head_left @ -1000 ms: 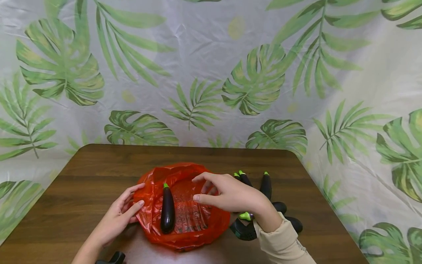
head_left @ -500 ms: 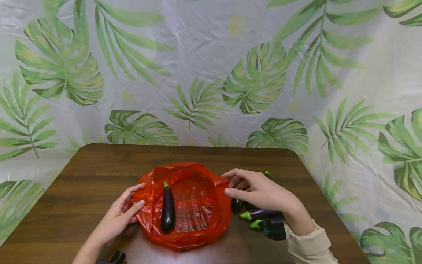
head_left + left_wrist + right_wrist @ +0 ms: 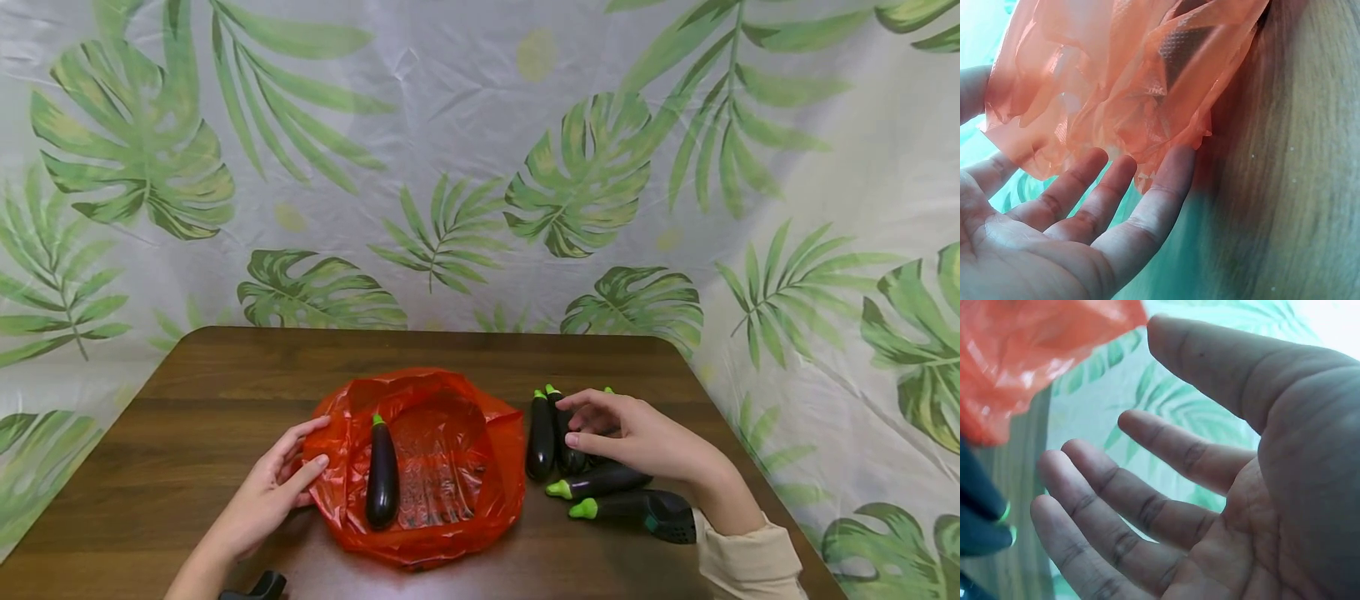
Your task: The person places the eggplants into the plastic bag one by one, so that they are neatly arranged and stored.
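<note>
A red plastic bag [image 3: 427, 550] lies spread wide on the table with its rim rolled out. Inside, on its left, lies one dark eggplant [image 3: 382, 479] with a green cap. My left hand [image 3: 262, 492] rests at the bag's left rim; in the left wrist view its relaxed fingers [image 3: 1169, 181] touch the crinkled side. To the right of the bag, my right hand [image 3: 637, 437] hovers over several more eggplants [image 3: 540, 442], fingers loosely bent and holding nothing. That hand partly hides the eggplants at the back. Its palm and spread fingers [image 3: 1154, 512] fill the right wrist view.
Under everything is a dark wooden table [image 3: 247, 375]. A cloth printed with green leaves [image 3: 450, 125] hangs behind it. A black wrist device [image 3: 667, 517] sits at my right wrist and covers the end of the nearest eggplant.
My right hand has moved right, from above the bag to above the loose eggplants, and holds nothing throughout. The left hand, the bag and the eggplant in it stay in place.
</note>
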Motion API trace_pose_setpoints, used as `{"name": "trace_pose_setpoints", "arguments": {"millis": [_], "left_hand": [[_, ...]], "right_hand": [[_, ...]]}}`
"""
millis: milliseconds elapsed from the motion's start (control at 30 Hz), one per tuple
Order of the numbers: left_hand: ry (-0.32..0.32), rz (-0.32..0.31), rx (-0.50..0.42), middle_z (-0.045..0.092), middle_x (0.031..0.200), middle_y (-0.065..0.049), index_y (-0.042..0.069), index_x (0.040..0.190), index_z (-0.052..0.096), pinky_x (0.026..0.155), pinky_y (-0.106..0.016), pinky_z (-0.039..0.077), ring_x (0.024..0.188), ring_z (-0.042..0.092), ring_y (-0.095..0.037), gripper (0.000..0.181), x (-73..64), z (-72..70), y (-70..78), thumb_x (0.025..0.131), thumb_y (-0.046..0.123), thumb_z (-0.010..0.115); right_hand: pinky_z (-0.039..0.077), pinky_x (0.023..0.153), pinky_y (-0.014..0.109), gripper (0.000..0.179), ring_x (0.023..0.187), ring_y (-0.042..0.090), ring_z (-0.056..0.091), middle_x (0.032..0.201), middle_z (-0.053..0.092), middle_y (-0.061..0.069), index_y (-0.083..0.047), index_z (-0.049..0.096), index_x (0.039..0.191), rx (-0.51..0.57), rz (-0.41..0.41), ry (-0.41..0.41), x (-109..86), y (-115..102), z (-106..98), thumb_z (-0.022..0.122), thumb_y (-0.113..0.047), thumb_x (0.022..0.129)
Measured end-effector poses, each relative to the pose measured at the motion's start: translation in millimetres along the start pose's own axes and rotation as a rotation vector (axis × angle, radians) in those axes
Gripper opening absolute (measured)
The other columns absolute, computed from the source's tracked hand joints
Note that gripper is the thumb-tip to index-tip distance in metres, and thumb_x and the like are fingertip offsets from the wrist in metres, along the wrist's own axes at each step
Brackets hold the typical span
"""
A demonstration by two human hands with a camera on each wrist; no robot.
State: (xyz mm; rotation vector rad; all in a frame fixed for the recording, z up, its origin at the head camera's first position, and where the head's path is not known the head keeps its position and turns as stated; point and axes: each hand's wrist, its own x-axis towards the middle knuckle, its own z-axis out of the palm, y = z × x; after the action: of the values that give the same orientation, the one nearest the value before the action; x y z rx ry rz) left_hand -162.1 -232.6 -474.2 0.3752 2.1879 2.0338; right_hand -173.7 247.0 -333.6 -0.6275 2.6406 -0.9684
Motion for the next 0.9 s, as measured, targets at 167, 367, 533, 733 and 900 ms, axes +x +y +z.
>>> {"name": "trace_pose_setpoints", "arguments": {"millis": [167, 367, 533, 733, 900], "left_hand": [[0.000, -0.003, 0.002, 0.061, 0.132, 0.019, 0.005, 0.163, 0.033, 0.078, -0.035, 0.067, 0.107, 0.073, -0.010, 0.054, 0.7, 0.6, 0.0, 0.113, 0.014, 0.054], [0.001, -0.001, 0.001, 0.062, 0.132, 0.019, 0.005, 0.163, 0.034, 0.077, -0.036, 0.067, 0.106, 0.073, -0.010, 0.054, 0.1, 0.0, -0.9, 0.113, 0.014, 0.055], [-0.002, 0.008, -0.014, 0.062, 0.133, 0.020, 0.006, 0.163, 0.034, 0.076, -0.036, 0.067, 0.106, 0.073, -0.011, 0.054, -1.7, -1.2, -2.5, 0.113, 0.012, 0.054], [-0.013, 0.016, -0.024, 0.062, 0.133, 0.019, 0.006, 0.163, 0.033, 0.077, -0.036, 0.068, 0.108, 0.073, -0.011, 0.054, -1.4, -0.8, -2.6, 0.114, 0.012, 0.053], [-0.018, 0.013, -0.035, 0.062, 0.134, 0.018, 0.007, 0.163, 0.033, 0.078, -0.036, 0.067, 0.108, 0.073, -0.012, 0.054, 0.6, 0.4, -2.1, 0.114, 0.012, 0.053]], "right_hand": [[0.056, 0.088, 0.026, 0.046, 0.108, 0.011, 0.066, 0.121, 0.069, 0.006, -0.011, 0.061, 0.145, 0.080, -0.023, -0.033, -7.1, 22, -1, 0.072, -0.031, 0.105], [0.057, 0.093, 0.024, 0.049, 0.113, 0.011, 0.065, 0.126, 0.068, 0.015, -0.006, 0.058, 0.148, 0.167, -0.030, -0.088, -12.3, 44, -1, 0.072, -0.026, 0.105], [0.057, 0.095, 0.024, 0.051, 0.116, 0.013, 0.066, 0.130, 0.066, 0.021, -0.005, 0.057, 0.150, 0.190, -0.014, -0.108, -16.2, 61, 1, 0.072, -0.025, 0.105], [0.058, 0.094, 0.024, 0.053, 0.118, 0.016, 0.066, 0.134, 0.065, 0.024, -0.001, 0.056, 0.150, 0.225, -0.004, -0.108, -23.8, 82, 2, 0.073, -0.021, 0.104], [0.059, 0.093, 0.025, 0.056, 0.118, 0.013, 0.067, 0.135, 0.063, 0.029, 0.004, 0.054, 0.149, 0.259, -0.024, -0.102, -31.3, 100, 1, 0.075, -0.016, 0.101]]}}
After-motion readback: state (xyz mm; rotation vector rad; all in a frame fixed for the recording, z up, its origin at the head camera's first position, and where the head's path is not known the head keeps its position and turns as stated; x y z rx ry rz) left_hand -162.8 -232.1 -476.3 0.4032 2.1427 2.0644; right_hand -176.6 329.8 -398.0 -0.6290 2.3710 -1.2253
